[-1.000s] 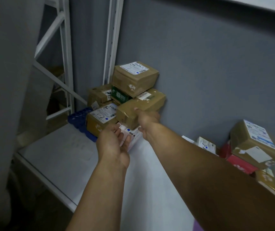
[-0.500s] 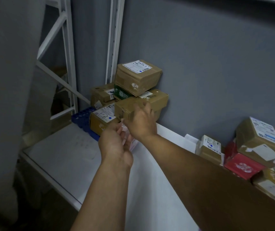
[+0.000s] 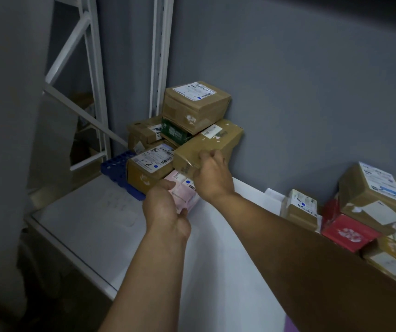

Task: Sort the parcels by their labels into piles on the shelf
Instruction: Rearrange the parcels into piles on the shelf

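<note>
At the foot of the corner pile, a small pink parcel (image 3: 184,193) with a blue dot on its label is sitting in the left hand (image 3: 165,209), whose fingers are curling round its near end. I cannot tell whether it is touching the shelf (image 3: 84,224) underneath. It is lying just below the near corner of a tilted brown box (image 3: 206,146). The right hand (image 3: 212,174) is gripping that box, fingers hooking over its front edge, forearm reaching in from the right. To me it is looking as if the box is being tipped to make room for the pink one, though that is only a guess.

Behind them, the pile is standing several parcels high against the grey wall (image 3: 300,92): a top box (image 3: 195,105), a green box (image 3: 174,133), and a labelled box (image 3: 151,164) also bearing a blue dot. Well apart to the right, a second group is lying, with a red parcel (image 3: 345,232) among brown ones. So the sorting is looking well underway, with at least this pink parcel not yet placed. How many are waiting out of view, I cannot say.
</note>
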